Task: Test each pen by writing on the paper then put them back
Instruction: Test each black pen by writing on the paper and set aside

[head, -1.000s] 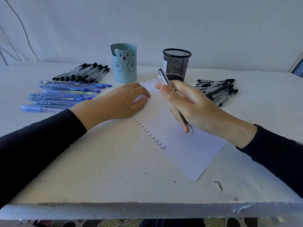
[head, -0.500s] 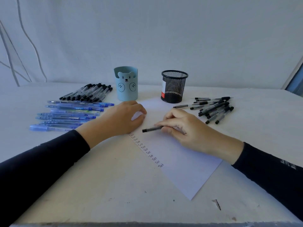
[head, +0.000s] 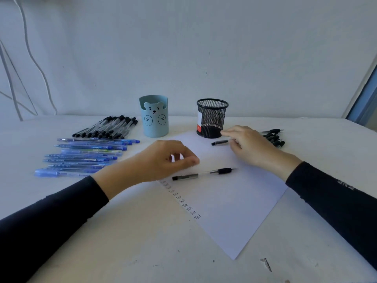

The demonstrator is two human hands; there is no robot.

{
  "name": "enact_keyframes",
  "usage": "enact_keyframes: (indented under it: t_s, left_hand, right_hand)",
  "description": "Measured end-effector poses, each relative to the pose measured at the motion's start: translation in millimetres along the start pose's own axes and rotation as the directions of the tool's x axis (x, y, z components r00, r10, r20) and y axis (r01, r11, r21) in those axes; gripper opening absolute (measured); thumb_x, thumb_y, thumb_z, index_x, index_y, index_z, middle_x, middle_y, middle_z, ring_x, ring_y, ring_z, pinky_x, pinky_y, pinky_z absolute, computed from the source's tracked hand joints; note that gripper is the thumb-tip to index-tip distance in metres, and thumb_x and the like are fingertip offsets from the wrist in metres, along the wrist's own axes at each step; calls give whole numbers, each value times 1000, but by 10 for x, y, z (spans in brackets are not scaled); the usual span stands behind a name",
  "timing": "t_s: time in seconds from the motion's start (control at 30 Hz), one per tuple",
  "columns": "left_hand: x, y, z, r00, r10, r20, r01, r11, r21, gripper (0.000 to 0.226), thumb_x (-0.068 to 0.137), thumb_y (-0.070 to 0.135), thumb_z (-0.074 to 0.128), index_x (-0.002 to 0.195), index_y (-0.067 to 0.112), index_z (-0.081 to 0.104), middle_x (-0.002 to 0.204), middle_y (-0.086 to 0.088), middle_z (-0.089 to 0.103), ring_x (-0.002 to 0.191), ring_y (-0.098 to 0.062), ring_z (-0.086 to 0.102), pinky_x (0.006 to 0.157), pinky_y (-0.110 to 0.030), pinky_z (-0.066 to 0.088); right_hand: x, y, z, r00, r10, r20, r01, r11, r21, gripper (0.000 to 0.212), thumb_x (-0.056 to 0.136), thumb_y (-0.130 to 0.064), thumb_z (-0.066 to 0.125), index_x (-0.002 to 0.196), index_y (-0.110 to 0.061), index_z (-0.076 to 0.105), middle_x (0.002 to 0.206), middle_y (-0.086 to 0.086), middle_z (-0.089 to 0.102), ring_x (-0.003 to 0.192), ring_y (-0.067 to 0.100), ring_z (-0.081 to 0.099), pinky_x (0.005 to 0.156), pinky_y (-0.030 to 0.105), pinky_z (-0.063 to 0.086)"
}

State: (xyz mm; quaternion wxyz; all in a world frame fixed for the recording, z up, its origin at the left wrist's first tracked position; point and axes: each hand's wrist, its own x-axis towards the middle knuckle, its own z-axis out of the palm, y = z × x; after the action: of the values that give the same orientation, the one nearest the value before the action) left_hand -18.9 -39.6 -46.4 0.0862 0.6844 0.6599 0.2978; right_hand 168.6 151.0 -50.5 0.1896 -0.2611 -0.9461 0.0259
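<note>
nearest, on the white bench (head: 142,242), a small dark screw (head: 267,264) lies just right of the paper's near corner. the paper (head: 234,211) sits turned at an angle, one corner near and the opposite one far. a column of handwritten "test" words (head: 183,201) runs along its left edge.

beyond the words a clear pen (head: 204,174) lies flat on the paper, free of both hands. its long axis runs left to right: the black butt points left and slightly nearer, the rubber grip and tip point right.

just past its left end the left hand (head: 163,160) rests on the paper's left edge, its fingers loosely curled with nothing in them.

farther right, the right hand (head: 253,146) reaches left to a second pen (head: 220,142), which lies left to right with its black end pointing left. its right end runs in under the fingers (head: 226,132); i cannot tell whether they pinch it or only touch it.

off to the left lie rows of blue pens (head: 81,158), with a bunch of black pens (head: 108,127) beyond them. at the far side stand a pale blue bear cup (head: 155,117) and a black mesh cup (head: 212,119). a pile of black pens (head: 274,137) shows behind the right hand.
</note>
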Motion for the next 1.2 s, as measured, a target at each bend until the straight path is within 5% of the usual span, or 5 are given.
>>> enact_keyframes:
  t_s: [0.23,0.37,0.53,0.87,1.2]
  left_hand:
    - [-9,5,24,986,157,60,-160,986,41,18,84,19,75,101,23,75,84,11,63,74,-2,57,65,-9,42]
    - [41,-114,-226,901,229,-369,-193,972,132,18,85,27,69,96,15,75,82,10,61,66,-9,56,62,-15,46]
    - [61,-440,-726,649,-50,-759,93,996,14,12,89,18,67,100,18,73,93,3,65,69,-3,56,67,-9,45]
    - [1,-1298,-1182,618,-426,-661,591,806,32,8,91,19,62,84,16,65,81,-6,61,79,-20,53,74,-27,39]
    - [-76,-1444,-1081,590,-515,-622,640,768,-28,14,86,15,66,85,2,72,78,-3,64,77,-18,56,72,-28,43]
  right_hand:
    - [46,163,12,992,23,127,-3,988,-154,33,101,-16,45,131,-14,60,124,8,60,121,28,47,101,38,37]
    - [19,186,52,996,-76,54,81,991,-107,22,99,-18,50,114,-16,67,111,4,60,111,27,52,96,43,41]
    - [-88,-165,-1,946,-306,-106,311,950,29,23,98,-31,44,110,-19,60,90,0,62,82,26,59,74,39,48]
    - [-362,-657,-74,968,-251,-13,250,959,129,62,65,-93,39,76,-35,56,64,-14,40,75,4,41,84,24,31]
    - [-420,-788,-62,965,-263,-17,259,935,245,66,58,-88,53,58,-23,44,63,-12,49,74,8,41,88,21,27]
